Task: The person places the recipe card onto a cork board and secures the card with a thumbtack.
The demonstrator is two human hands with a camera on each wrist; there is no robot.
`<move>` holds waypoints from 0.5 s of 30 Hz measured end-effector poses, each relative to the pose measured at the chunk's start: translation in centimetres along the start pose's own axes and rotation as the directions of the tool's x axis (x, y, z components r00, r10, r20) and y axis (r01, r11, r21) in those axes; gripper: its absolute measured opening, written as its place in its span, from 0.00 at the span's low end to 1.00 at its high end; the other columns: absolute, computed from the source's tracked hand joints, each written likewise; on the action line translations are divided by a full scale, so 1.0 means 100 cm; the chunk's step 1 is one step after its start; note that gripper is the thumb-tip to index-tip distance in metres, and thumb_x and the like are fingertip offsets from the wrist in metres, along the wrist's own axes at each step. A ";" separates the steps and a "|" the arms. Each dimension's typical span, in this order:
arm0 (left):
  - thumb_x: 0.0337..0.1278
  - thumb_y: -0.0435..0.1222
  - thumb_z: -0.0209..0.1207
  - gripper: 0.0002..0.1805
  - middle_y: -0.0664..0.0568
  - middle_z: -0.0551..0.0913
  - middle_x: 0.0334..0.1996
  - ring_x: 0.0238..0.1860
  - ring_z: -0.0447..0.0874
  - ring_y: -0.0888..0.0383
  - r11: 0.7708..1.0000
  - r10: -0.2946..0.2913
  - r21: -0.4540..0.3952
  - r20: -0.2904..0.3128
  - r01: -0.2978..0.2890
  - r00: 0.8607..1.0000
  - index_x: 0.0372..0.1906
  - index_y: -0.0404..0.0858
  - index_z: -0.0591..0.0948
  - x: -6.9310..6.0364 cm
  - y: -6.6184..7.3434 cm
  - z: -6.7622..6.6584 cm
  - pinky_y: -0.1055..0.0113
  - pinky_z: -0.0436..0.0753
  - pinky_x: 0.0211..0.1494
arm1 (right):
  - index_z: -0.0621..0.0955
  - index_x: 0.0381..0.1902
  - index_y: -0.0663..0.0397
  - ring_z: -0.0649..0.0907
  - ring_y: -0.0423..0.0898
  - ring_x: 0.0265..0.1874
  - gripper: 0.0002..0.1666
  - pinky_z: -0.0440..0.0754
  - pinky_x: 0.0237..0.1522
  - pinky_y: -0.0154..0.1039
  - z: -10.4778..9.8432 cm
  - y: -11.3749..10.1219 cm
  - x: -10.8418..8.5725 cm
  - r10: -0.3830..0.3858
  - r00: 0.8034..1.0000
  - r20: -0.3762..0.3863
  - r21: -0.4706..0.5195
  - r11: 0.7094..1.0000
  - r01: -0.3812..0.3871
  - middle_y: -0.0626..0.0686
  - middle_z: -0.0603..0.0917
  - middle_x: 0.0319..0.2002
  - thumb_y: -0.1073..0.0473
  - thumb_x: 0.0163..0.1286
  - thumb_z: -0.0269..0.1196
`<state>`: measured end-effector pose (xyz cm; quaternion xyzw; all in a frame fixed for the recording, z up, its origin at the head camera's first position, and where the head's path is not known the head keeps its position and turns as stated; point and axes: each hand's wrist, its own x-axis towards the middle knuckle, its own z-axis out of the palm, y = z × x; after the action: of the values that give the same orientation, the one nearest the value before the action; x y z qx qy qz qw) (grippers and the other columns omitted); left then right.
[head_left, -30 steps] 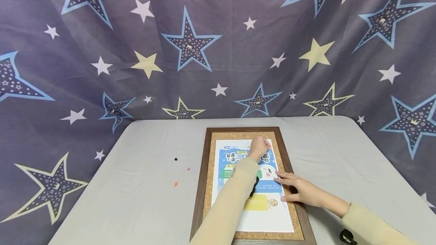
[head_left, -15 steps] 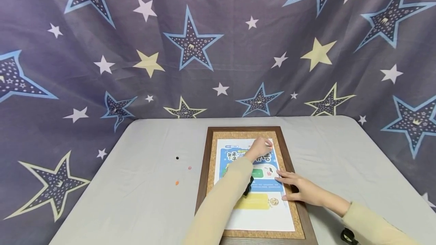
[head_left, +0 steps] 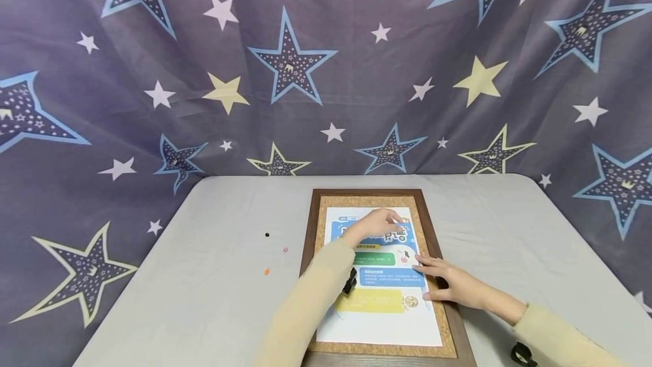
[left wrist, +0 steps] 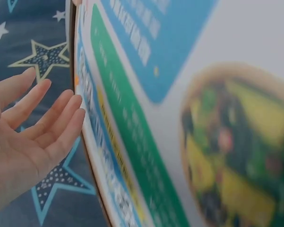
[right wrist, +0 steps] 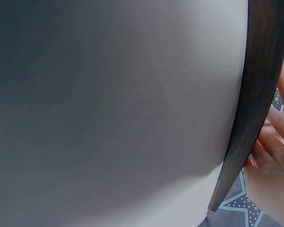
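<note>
A printed poster (head_left: 379,327) lies on a cork board with a dark wooden frame (head_left: 308,242). My left hand (head_left: 376,224) is over the poster's upper part, fingers loosely bent and apart; in the left wrist view the same hand (left wrist: 38,123) holds nothing. Near the poster's top right corner an orange spot (head_left: 406,220) shows beside the fingertips. My right hand (head_left: 453,285) rests with spread fingers on the poster's right edge and the frame; in the right wrist view this hand (right wrist: 271,156) lies across the dark frame (right wrist: 260,71).
Left of the board, a black piece (head_left: 267,235), a pink piece (head_left: 285,250) and an orange piece (head_left: 266,271) lie on the grey-covered table (head_left: 219,299). Behind the table hangs a dark curtain (head_left: 326,89) printed with stars.
My left hand has drawn back leftward from the poster's top right corner, and its fingers have loosened. The right hand has stayed in place.
</note>
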<state>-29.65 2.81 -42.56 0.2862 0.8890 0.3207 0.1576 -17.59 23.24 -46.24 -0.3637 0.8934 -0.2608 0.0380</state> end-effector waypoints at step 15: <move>0.59 0.38 0.52 0.16 0.47 0.78 0.43 0.40 0.77 0.57 0.998 0.024 0.060 0.008 -0.024 1.000 0.51 0.37 0.76 -0.043 -0.010 -0.037 0.68 0.75 0.40 | 0.71 0.55 0.65 0.64 0.66 0.56 0.35 0.65 0.49 0.60 -0.001 -0.003 -0.001 -0.010 1.000 -0.015 -0.003 1.000 0.010 0.67 0.65 0.59 0.45 0.57 0.60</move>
<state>-28.37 -2.19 -40.04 0.3027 0.8941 0.2949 0.1484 -17.41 23.17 -46.03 -0.3663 0.8922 -0.2624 0.0294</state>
